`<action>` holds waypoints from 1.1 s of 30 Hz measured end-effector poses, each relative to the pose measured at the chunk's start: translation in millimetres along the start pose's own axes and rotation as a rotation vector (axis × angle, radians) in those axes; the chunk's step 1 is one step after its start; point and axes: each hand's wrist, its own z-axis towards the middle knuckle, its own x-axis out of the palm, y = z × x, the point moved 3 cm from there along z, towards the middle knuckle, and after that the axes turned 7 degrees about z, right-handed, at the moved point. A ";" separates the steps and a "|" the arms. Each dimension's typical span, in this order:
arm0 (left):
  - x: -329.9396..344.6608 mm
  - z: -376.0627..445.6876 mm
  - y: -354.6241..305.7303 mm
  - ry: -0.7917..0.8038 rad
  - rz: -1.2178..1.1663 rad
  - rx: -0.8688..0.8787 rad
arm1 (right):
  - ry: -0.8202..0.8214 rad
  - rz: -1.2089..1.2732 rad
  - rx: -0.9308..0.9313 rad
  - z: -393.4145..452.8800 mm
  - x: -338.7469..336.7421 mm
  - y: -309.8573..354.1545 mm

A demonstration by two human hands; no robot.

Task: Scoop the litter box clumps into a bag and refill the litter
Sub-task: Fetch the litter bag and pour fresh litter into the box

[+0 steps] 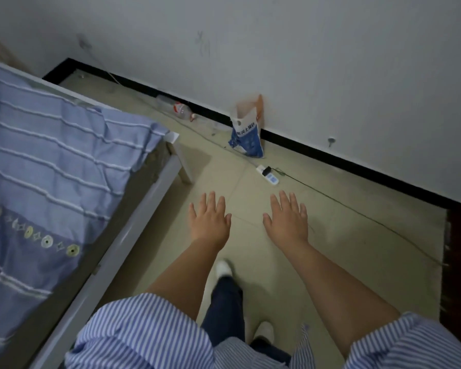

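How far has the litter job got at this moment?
Nothing looks done: no litter box or scoop is in view. Both the left hand and right hand are held out open and hold nothing. A blue bag leans against the wall ahead, untouched. Scooping and refilling remain.

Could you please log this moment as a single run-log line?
left hand: open, empty | right hand: open, empty | litter bag: against wall, untouched | power strip: on floor | litter box: not visible
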 end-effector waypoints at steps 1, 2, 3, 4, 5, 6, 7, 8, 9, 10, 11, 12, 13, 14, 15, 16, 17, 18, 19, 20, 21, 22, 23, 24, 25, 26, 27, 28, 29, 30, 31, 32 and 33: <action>-4.4 22.6 2.8 0.017 0.002 -0.009 | 0.007 0.001 -0.006 24.2 -4.4 6.9; -9.3 47.2 5.8 0.029 0.001 -0.014 | 0.011 -0.002 -0.012 49.6 -9.3 13.7; -14.9 72.9 9.1 0.038 0.000 -0.013 | 0.011 -0.008 -0.018 75.6 -14.4 20.8; -21.2 98.4 12.5 0.046 0.000 -0.010 | 0.007 -0.018 -0.020 101.0 -20.0 27.8; -28.4 124.0 16.2 0.052 -0.001 -0.007 | -0.003 -0.023 -0.016 126.7 -26.1 35.3; -36.5 149.2 20.2 0.056 0.000 -0.001 | -0.017 -0.021 -0.011 151.9 -33.1 42.9; -45.6 173.1 24.8 0.057 0.006 0.009 | -0.031 -0.019 -0.003 175.9 -40.8 50.9; -55.9 196.4 29.3 0.052 0.015 0.016 | -0.047 -0.019 0.003 199.5 -49.2 59.3; -66.8 219.6 33.6 0.045 0.020 0.019 | -0.053 -0.018 0.006 223.7 -58.0 68.1; -77.3 241.9 37.5 0.042 0.016 0.018 | -0.049 -0.012 0.006 246.6 -66.6 76.4; -87.6 262.9 40.8 0.046 0.013 0.019 | -0.044 -0.002 0.008 268.9 -74.5 83.3; -97.4 283.1 43.0 0.054 0.016 0.022 | -0.045 0.007 0.015 289.8 -82.1 88.9; -106.4 303.7 43.9 0.062 0.022 0.030 | -0.049 0.015 0.025 310.2 -89.4 93.6; -114.8 325.2 44.2 0.067 0.026 0.039 | -0.051 0.030 0.031 330.5 -96.6 97.5; -122.4 347.1 43.8 0.067 0.033 0.049 | -0.050 0.044 0.035 351.2 -102.4 100.3; -130.1 370.5 42.4 0.058 0.044 0.060 | -0.049 0.058 0.038 373.7 -107.3 102.3; -136.7 395.0 40.9 0.044 0.054 0.070 | -0.048 0.073 0.039 396.5 -110.9 103.3; -142.4 417.7 40.0 0.041 0.062 0.082 | -0.044 0.082 0.036 416.7 -114.1 103.5; -149.0 438.1 38.4 0.059 0.070 0.093 | -0.033 0.091 0.035 435.5 -115.9 102.7; -153.9 460.2 37.5 0.061 0.075 0.095 | -0.043 0.107 0.032 456.0 -117.7 101.2; -158.8 483.7 36.1 0.064 0.092 0.098 | -0.052 0.118 0.030 478.0 -120.5 99.1; -163.8 507.9 34.1 0.069 0.112 0.107 | -0.061 0.127 0.037 501.3 -122.2 96.6; -166.8 531.8 33.0 0.064 0.121 0.118 | -0.063 0.132 0.056 523.7 -122.7 93.1; -170.0 554.0 31.1 0.061 0.135 0.135 | -0.057 0.134 0.085 543.1 -121.2 90.3; -172.1 573.9 28.1 0.068 0.148 0.151 | -0.070 0.140 0.100 560.4 -118.4 87.1; -171.6 594.3 24.8 0.072 0.152 0.162 | -0.084 0.152 0.117 578.5 -113.0 82.4; -168.8 615.4 21.6 0.085 0.162 0.176 | -0.086 0.165 0.140 595.5 -106.6 78.5; -163.3 636.7 18.8 0.106 0.181 0.192 | -0.084 0.170 0.167 611.4 -99.0 74.8; -155.6 657.6 16.3 0.123 0.201 0.206 | -0.078 0.169 0.196 627.4 -88.5 69.7; -145.2 677.3 13.6 0.137 0.216 0.223 | -0.058 0.173 0.225 643.1 -77.2 64.7; -132.9 694.7 10.6 0.154 0.231 0.246 | -0.043 0.185 0.253 657.1 -64.2 59.1; -118.9 712.7 6.3 0.166 0.242 0.271 | -0.030 0.203 0.274 672.2 -49.3 51.8; -103.4 730.7 1.7 0.181 0.250 0.294 | -0.028 0.228 0.298 687.3 -35.8 44.3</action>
